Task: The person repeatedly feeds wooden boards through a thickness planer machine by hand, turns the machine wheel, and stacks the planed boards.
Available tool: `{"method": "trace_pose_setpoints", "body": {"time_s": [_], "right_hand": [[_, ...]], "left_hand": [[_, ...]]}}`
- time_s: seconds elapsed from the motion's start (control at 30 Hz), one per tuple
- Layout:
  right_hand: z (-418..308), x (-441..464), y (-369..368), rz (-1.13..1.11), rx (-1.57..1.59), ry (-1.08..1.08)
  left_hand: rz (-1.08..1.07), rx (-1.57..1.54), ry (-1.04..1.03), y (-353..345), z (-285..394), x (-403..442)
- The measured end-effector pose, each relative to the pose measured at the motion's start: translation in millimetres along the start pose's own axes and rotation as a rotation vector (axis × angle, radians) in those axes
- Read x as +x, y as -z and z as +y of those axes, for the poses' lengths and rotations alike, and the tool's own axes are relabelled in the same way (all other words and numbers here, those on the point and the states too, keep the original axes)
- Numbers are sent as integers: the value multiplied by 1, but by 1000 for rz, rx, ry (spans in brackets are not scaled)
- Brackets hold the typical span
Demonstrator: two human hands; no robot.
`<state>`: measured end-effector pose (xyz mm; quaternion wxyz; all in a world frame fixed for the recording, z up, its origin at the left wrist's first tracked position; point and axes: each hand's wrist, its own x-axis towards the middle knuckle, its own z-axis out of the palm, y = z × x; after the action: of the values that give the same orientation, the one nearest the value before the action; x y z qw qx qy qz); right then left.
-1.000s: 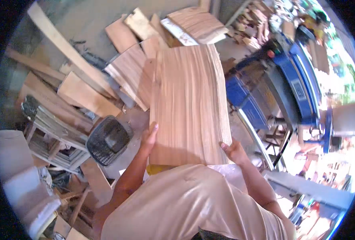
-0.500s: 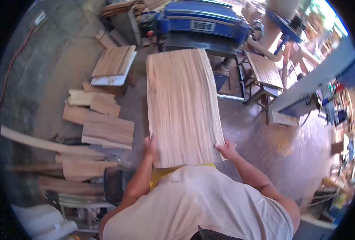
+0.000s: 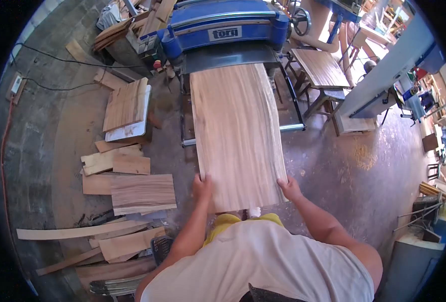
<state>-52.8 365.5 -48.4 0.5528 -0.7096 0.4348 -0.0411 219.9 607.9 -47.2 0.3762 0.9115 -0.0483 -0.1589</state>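
A wide pale wooden board [image 3: 238, 136] with streaky grain is held out in front of me, long side pointing away. My left hand [image 3: 202, 187] grips its left edge near the close end, thumb on top. On the opposite edge, my right hand [image 3: 290, 189] is closed in the same way. The board's far end overlaps the dark metal bed [image 3: 223, 59] of a blue planer [image 3: 223, 30]; whether it rests on the bed I cannot tell. Fingers under the board are hidden.
Left on the floor lie several loose boards [image 3: 143, 194] and a long thin strip [image 3: 77, 232]. Stacked boards [image 3: 126, 106] sit on a low stand. To the right, another board [image 3: 321, 68] lies on a stool beside a grey post [image 3: 384, 80]. Roller bars [image 3: 292, 128] extend from the planer.
The planer appears closer, and the board's far end now overlaps its bed. My view has shifted slightly. Both hands keep their hold on the board.
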Motion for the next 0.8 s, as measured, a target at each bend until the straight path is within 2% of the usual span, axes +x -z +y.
{"method": "trace_pose_setpoints", "body": {"time_s": [0.03,0.1,0.13,0.2,0.3,0.43,0.53,0.6,0.63,0.7,0.73,0.8], "right_hand": [[0,12,-4,32,37,29],[-13,27,-13,102,57,59],[-19,34,-18,101,58,63],[-25,45,-25,140,94,77],[-30,63,-29,160,84,55],[-57,72,-23,198,11,34],[-74,76,-20,190,80,101],[-95,76,-9,105,13,2],[-102,79,-7,96,19,3],[-113,85,0,89,-25,-46],[-115,90,3,88,-18,-37],[-108,101,4,92,-81,-11]], "left_hand": [[-1,1,5,-3,2,12],[225,122,-343,-4,13,39],[229,121,-345,-2,19,52],[266,240,-569,1,30,76],[279,234,-607,-1,43,103],[333,301,-618,-10,54,127],[273,358,-565,-9,64,138],[140,269,-474,-6,73,142],[145,279,-471,-4,78,144],[30,253,-278,-3,93,147],[39,256,-283,-1,100,149],[-109,179,-122,4,112,154]]}}
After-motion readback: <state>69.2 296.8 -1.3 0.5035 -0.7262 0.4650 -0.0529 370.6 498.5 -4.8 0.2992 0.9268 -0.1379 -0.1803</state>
